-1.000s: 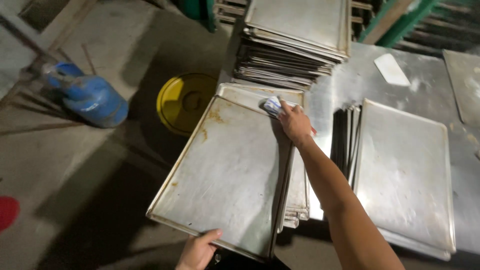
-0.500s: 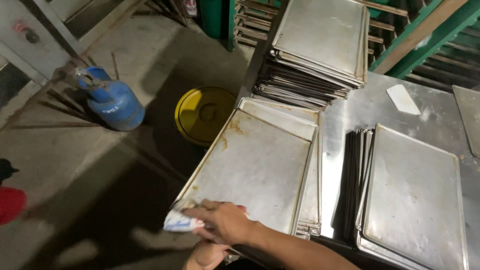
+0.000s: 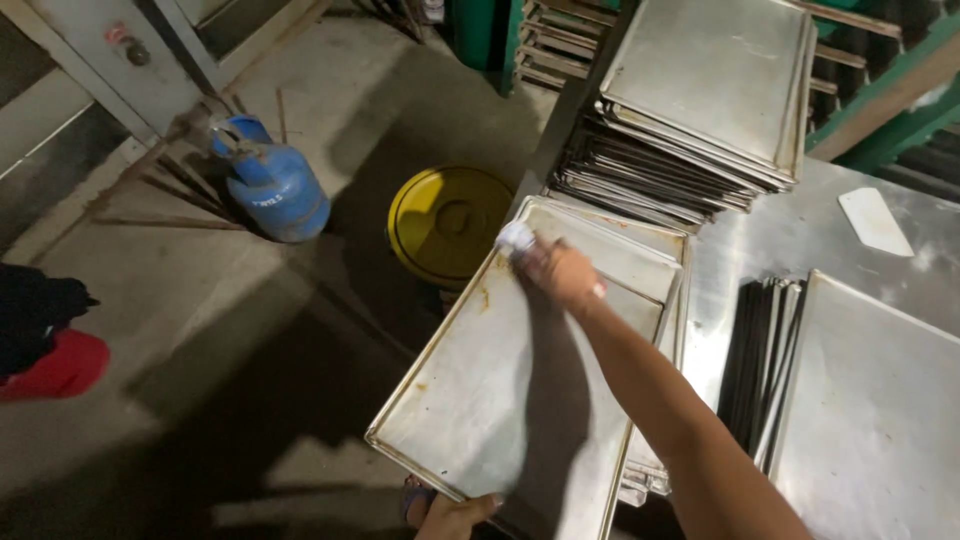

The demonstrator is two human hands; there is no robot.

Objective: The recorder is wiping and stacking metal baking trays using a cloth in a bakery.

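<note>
- The steel table (image 3: 800, 235) carries everything; a tall stack of trays (image 3: 700, 110) sits at its far end, and another tray (image 3: 880, 430) lies flat at my right with several stood on edge (image 3: 760, 370) beside it, I judge to keep them sorted.
- The top tray (image 3: 520, 390) of the near pile juts over the table's edge toward me, tilted, so its stained face is open to my reach.
- On the floor, well apart from the table, stand a blue gas cylinder (image 3: 270, 185) and a yellow lidded bucket (image 3: 450, 220).
- My right hand (image 3: 565, 275) is clenched around a pale wad of cloth (image 3: 515, 238), pressing it at the tray's far corner.
- My left hand (image 3: 455, 515) grips the tray's near rim from below, I think to steady it; only its fingertips show.
</note>
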